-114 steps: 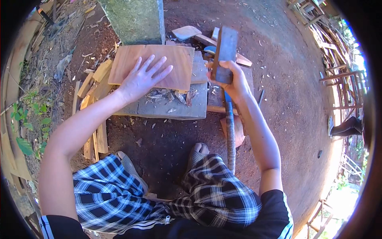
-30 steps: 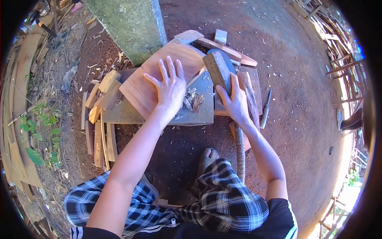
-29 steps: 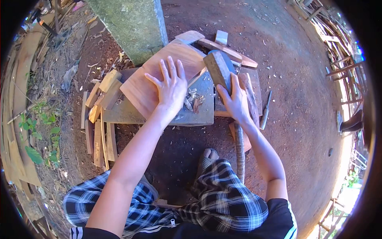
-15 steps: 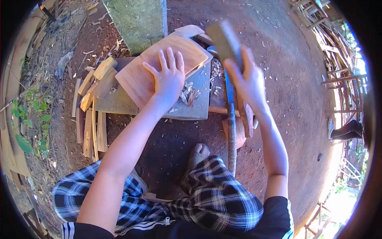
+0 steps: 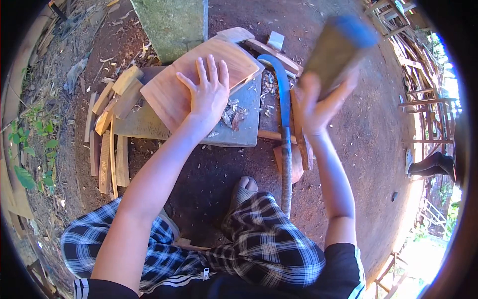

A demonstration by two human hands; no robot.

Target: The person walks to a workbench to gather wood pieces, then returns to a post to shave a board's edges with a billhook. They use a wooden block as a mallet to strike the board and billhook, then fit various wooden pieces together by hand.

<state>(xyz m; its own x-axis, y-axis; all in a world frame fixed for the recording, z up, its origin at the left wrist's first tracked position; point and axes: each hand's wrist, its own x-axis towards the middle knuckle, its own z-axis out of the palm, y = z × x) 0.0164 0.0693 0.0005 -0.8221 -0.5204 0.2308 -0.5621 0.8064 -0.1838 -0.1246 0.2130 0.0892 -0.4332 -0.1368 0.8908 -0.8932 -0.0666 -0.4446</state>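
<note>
My left hand (image 5: 209, 94) lies flat with fingers spread on a reddish wooden panel (image 5: 164, 94). The panel rests tilted across a low grey stone block (image 5: 239, 132). Raised to the right, my right hand (image 5: 326, 104) grips a thick, grey-brown rectangular block (image 5: 336, 55), blurred by motion and apart from the panel. Between the stone block and my right forearm lies a curved blade (image 5: 281, 84) with a long wrapped handle (image 5: 287, 174). Wood shavings (image 5: 234, 114) are scattered on the stone just right of my left wrist.
Wood offcuts (image 5: 112, 107) are piled against the stone's left side. Behind the panel stands a mossy concrete post (image 5: 172, 25). More wood pieces (image 5: 271, 52) lie beyond the blade. At the far right, a person's leg (image 5: 430, 164) shows near stacked slats (image 5: 423, 74).
My right hand has swung the block outward to the right, away from the panel, uncovering the blade's tip. My left hand stays on the panel.
</note>
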